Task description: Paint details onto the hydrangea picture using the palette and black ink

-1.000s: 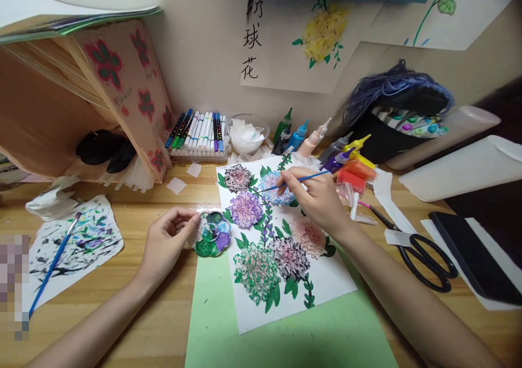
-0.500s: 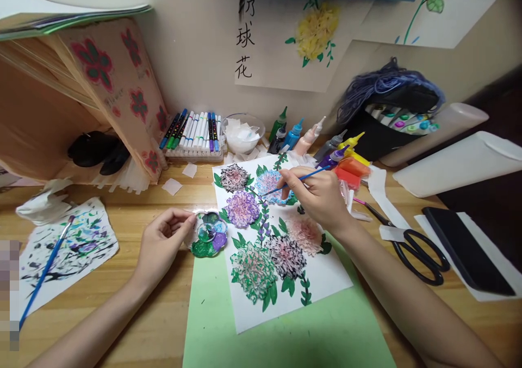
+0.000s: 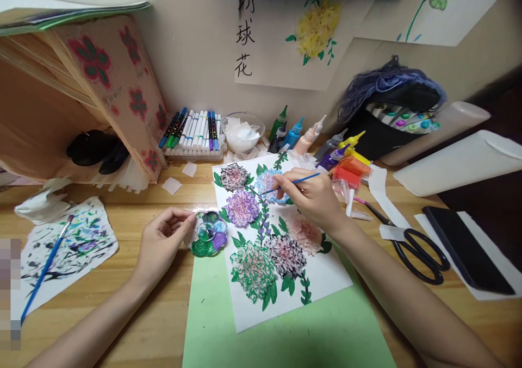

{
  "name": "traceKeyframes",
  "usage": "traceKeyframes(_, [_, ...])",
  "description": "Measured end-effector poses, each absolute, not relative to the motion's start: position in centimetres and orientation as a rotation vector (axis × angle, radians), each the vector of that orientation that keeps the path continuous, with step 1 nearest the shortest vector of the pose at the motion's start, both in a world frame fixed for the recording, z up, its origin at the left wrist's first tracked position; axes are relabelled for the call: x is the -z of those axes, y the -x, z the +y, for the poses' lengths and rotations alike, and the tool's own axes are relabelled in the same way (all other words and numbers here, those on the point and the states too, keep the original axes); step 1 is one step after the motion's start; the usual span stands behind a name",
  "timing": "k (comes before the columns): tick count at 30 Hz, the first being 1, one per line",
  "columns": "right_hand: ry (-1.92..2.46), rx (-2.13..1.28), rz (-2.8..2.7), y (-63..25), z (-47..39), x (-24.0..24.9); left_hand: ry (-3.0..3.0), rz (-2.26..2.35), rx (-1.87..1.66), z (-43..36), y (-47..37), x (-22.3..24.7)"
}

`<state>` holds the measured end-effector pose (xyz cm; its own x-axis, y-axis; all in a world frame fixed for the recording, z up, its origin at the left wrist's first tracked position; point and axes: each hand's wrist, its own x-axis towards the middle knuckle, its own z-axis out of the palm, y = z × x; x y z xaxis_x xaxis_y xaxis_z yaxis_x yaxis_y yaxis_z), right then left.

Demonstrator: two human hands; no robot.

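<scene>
Two grips going: left hand [image 3: 165, 236] pinches the flower-shaped palette [image 3: 209, 234], right hand [image 3: 312, 198] holds a slim blue paintbrush [image 3: 305, 178], seemingly detailing the purple-leaved vine [image 3: 265, 216]; next dab wants steadiness.

On the far wall, a white paper sheet with a puffy yellow flower [image 3: 279, 77] has three big black Chinese signs [image 3: 244, 33] going down its left side: 绣球花. The top one has a thick, dark smudge on its left part. On the left, a peach-pink box with red and green painted flowers [image 3: 122, 120] has a thin, slanted word [image 3: 115, 93] that looks like "flower". Another bit of writing [image 3: 142, 72] farther right on that side is too faint to read.
</scene>
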<state>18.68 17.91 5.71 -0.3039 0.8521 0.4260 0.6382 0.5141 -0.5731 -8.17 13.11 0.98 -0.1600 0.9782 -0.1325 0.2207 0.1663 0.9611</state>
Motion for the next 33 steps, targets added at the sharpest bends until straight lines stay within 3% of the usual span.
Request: traceKeyframes(33, [1.239,-0.447,-2.096,-19.00,18.20,-5.64,-1.236,1.564,-1.066,13.11,8.28,-0.74])
